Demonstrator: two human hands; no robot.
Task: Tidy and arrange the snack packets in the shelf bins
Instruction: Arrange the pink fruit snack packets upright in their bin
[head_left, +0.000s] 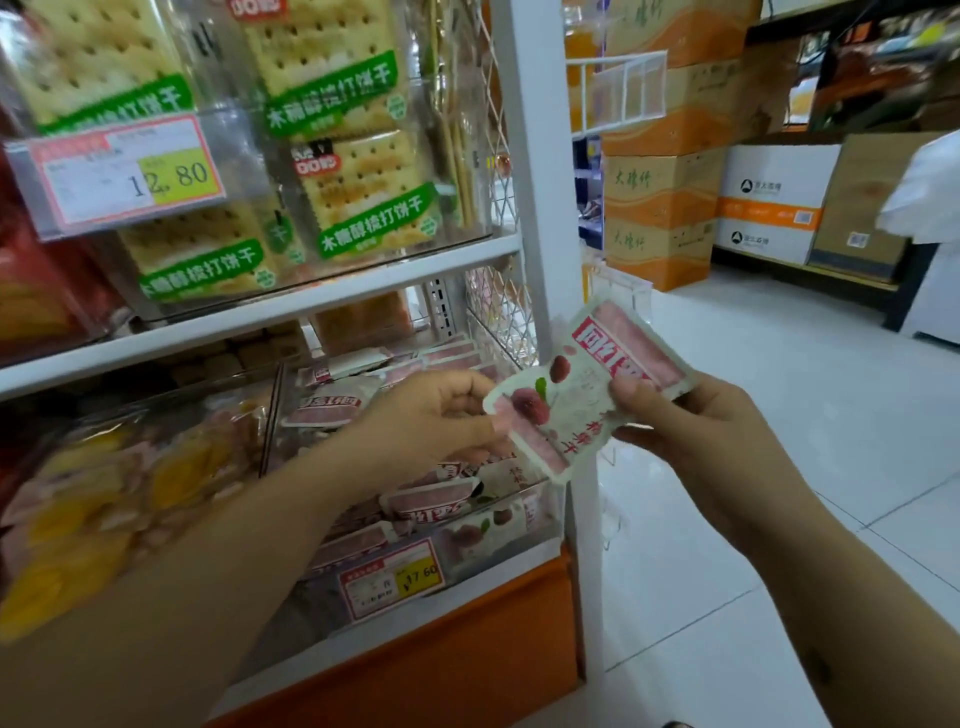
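One snack packet (576, 400) held between both hands.
The left hand (441, 415) pinches its lower-left edge, the right hand (691, 436) grips its right edge; it sits tilted, above and right of the clear bin (524, 551) under the left wrist.

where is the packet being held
Head view, right of centre: the packet is held between the left hand and right hand, in front of the white post beside the lower bin.
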